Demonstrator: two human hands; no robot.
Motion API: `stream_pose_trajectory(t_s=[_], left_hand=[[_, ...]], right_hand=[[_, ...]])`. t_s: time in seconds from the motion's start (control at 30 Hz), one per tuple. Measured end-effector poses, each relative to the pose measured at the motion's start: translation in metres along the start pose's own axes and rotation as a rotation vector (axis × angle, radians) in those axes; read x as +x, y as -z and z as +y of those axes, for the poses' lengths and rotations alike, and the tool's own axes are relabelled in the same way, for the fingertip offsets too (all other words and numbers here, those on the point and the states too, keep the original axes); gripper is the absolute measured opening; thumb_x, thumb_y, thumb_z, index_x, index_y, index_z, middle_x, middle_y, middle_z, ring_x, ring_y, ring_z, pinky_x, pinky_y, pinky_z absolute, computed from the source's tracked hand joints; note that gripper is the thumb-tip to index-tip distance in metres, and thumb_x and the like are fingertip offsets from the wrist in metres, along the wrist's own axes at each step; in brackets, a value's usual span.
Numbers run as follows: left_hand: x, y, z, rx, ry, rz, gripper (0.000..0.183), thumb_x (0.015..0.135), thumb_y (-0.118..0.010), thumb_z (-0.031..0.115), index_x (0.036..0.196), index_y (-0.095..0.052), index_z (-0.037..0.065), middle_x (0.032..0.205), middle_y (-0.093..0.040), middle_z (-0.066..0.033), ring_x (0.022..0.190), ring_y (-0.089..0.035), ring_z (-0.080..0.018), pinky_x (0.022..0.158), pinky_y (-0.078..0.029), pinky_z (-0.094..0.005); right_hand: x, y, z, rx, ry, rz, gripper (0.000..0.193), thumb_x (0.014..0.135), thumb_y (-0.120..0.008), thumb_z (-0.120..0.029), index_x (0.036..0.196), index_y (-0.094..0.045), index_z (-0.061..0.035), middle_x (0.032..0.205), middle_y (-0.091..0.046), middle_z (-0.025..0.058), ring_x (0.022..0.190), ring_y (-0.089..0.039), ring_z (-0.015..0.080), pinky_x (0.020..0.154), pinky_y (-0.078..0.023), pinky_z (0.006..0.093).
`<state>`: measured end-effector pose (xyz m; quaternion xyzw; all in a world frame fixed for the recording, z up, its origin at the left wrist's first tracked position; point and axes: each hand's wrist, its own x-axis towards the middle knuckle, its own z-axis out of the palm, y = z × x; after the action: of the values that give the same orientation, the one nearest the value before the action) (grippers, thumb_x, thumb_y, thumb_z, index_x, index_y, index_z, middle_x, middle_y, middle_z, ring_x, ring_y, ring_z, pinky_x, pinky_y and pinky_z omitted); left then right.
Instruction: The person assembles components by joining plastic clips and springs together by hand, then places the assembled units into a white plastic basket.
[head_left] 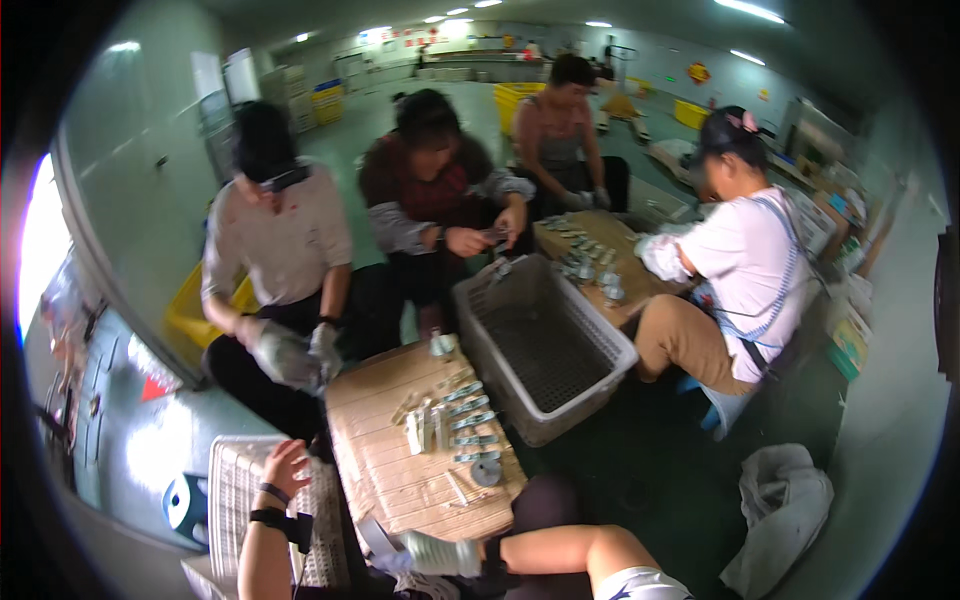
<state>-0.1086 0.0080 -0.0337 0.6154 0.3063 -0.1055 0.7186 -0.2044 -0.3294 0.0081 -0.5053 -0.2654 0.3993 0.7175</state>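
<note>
Looking down on a low counter (400, 470) topped with brown cardboard, ringed by four seated co-workers. The right hand (440, 553), in a light work glove, lies at the counter's near edge with fingers curled toward the left; something dark sits at the fingertips, but whether it is pinched I cannot tell. The left hand (285, 466), bare with a dark wrist strap, is raised off the counter's near-left corner over a white slatted crate (235, 490), fingers loosely curled, holding nothing visible. Nearest loose items: a pale thin stick (457, 489) and a round grey disc (487, 471) near the counter's right edge, both just beyond the right hand, toward the far side. The stick's long axis runs roughly near-to-far, slightly slanted. The right hand is clearly the nearer one. Further up the counter's middle lies a column of small metal parts (468, 420). A grey mesh basket (545, 345) stands beside the counter's far-right corner; a co-worker's gloved hands (290, 355) work at the far-left corner.
</note>
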Motion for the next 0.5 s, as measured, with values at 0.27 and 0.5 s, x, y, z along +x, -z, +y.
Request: stream_pose_trajectory(t_s=[0.27, 0.5], left_hand=[[-0.141, -0.002, -0.133, -0.234, 0.111, -0.101, 0.043, 0.083, -0.062, 0.017, 0.123, -0.046, 0.013, 0.105, -0.057, -0.0042, 0.099, -0.054, -0.0184, 0.082, -0.042, -0.0399], [-0.161, 0.009, -0.213, -0.408, 0.056, -0.045, 0.033, 0.08, -0.061, 0.002, 0.112, -0.055, 0.008, 0.095, -0.059, -0.0014, 0.088, -0.056, -0.0124, 0.074, -0.045, -0.0273]], right_hand=[[-0.039, -0.08, 0.096, 0.869, -0.406, -0.071, 0.022, 0.091, -0.05, -0.012, 0.111, -0.051, -0.0039, 0.087, -0.056, 0.0034, 0.081, -0.055, 0.0111, 0.071, -0.047, 0.0212], [-0.025, -0.114, 0.123, 0.404, -0.551, 0.164, 0.028, 0.09, -0.055, -0.026, 0.106, -0.057, -0.003, 0.095, -0.061, 0.0034, 0.088, -0.056, 0.0086, 0.074, -0.044, 0.0206]])
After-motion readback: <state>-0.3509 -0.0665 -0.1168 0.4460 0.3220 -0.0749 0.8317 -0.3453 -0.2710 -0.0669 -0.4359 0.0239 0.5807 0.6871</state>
